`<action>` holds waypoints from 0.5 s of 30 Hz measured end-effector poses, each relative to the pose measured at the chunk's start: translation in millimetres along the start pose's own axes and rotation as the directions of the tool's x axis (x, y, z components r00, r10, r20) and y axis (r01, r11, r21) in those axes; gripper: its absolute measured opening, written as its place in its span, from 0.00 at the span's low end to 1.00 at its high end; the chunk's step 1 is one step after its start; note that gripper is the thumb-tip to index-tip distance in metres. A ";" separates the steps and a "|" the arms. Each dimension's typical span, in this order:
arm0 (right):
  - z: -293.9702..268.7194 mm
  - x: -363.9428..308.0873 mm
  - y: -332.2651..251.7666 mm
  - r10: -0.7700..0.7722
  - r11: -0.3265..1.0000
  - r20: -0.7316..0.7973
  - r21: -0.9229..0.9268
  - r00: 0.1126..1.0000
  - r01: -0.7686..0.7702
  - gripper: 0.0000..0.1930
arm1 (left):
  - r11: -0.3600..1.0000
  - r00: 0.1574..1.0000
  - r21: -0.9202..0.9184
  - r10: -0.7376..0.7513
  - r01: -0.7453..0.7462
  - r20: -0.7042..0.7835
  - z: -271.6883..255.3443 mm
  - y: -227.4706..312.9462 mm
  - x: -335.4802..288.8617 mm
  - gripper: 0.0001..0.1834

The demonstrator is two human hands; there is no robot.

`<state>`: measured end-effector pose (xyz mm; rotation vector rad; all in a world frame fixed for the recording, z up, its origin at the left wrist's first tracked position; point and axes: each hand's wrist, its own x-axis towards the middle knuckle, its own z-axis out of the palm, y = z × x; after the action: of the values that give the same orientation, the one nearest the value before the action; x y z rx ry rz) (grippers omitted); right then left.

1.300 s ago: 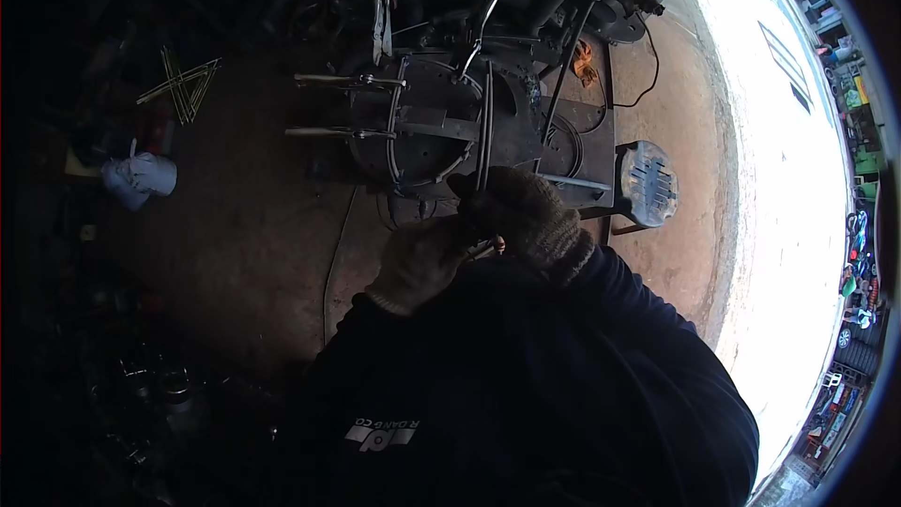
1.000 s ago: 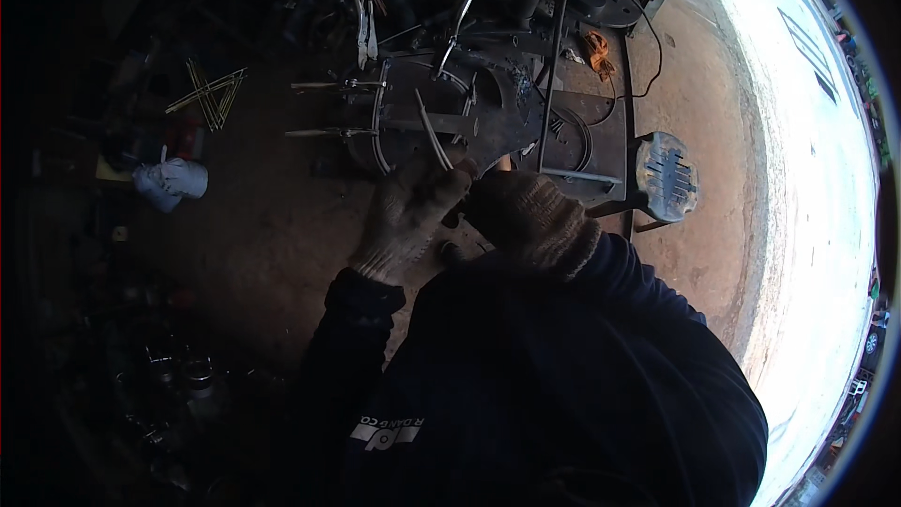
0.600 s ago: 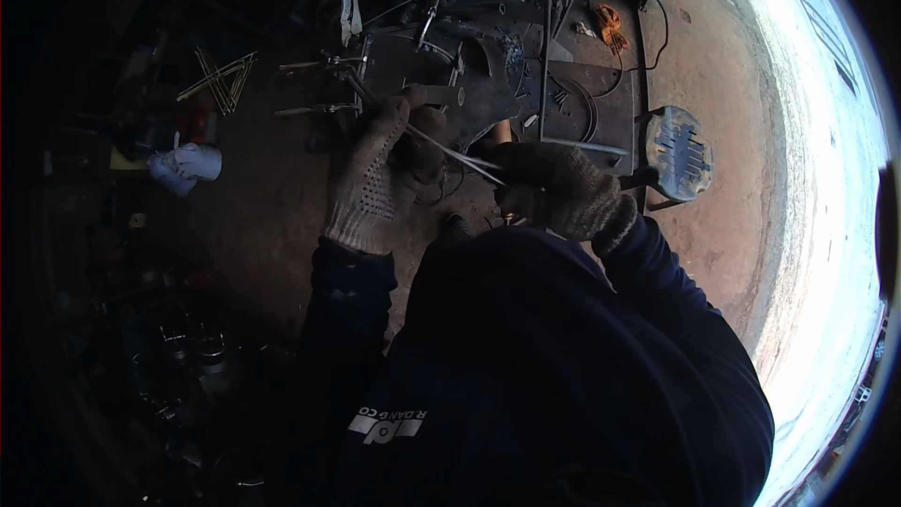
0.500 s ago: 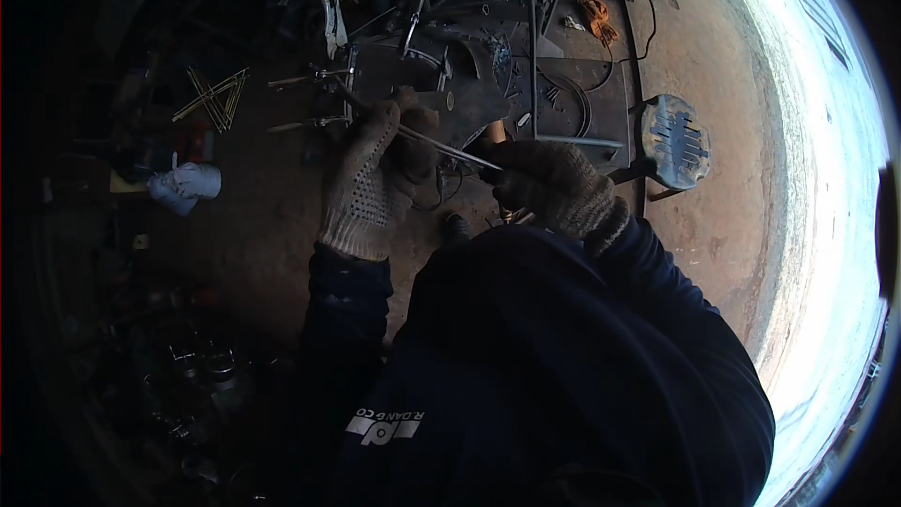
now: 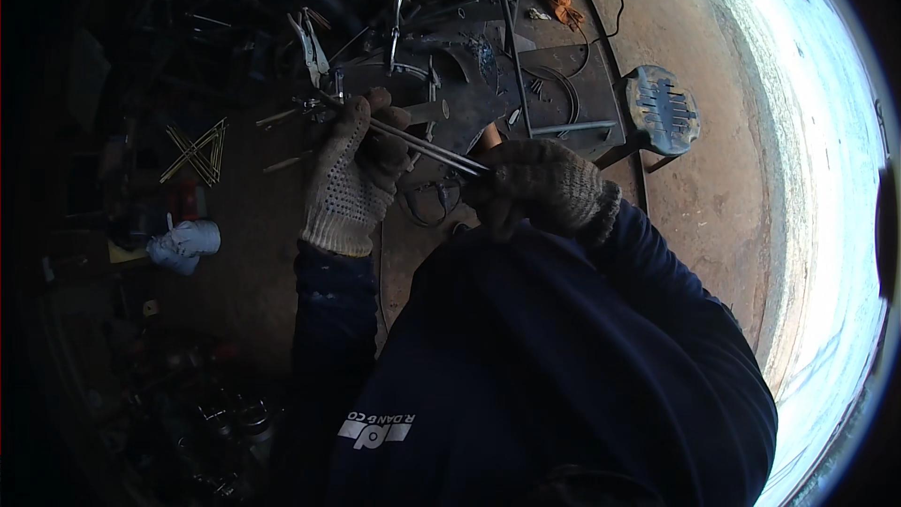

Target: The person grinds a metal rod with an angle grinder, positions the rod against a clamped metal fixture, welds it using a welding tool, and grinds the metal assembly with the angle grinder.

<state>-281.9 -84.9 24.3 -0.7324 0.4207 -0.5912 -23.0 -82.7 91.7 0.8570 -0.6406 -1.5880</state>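
A: Largest first. What's out there?

B: Dark, flat metal workbench [image 5: 596,105], beyond both hands, cluttered. Off its right edge, a blue-grey stool with a worn, slotted seat [image 5: 662,111].

A: Hands?

B: Both gloved in grimy knit. Left hand [image 5: 349,174], pale grey with dark dots, reaches farther out; fingers curled, gripping. Right hand [image 5: 552,186], browner, lower and closer to the wearer; closed, also gripping.

A: On what?

B: Thin, straight, pale-grey metal rods [image 5: 429,146], at least two, held up in front of the bench and spanning the gap between the gloves.

A: Long axis?

B: Slantwise. Upper left at the left hand, down to lower right at the right, so the left end sits farther from the body. Rods near parallel, closing together toward the right fist. Neither hand is nearer; both touch. Right-hand tips hidden in the glove; can't tell how far they run.

A: Anything smaller?

B: Silver, long-handled metal pliers [image 5: 317,54], beyond the left fingertips, apart from them. Crumpled orange bundle [image 5: 563,6] at the bench's far right; cord or cloth, can't tell.
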 end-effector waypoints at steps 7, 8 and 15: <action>-0.2 10.8 17.3 -0.056 0.912 0.214 0.409 0.975 -0.037 0.31 | 0.979 0.996 -0.187 -0.090 0.085 -0.018 -19.0 5.2 9.5 0.13; 0.1 10.2 17.6 -0.040 0.906 0.195 0.421 0.980 -0.047 0.29 | 0.976 0.995 -0.196 -0.101 0.097 -0.011 -19.9 5.1 9.6 0.13; 4.6 14.9 2.7 0.109 0.987 0.049 -0.126 0.993 -0.102 0.18 | 0.993 0.996 -0.085 -0.081 0.078 -0.028 -25.0 2.4 9.1 0.15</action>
<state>-267.1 -90.4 23.2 -0.8373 0.4445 -0.4469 -2.0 -90.8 77.4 0.8521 -0.5189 -1.6577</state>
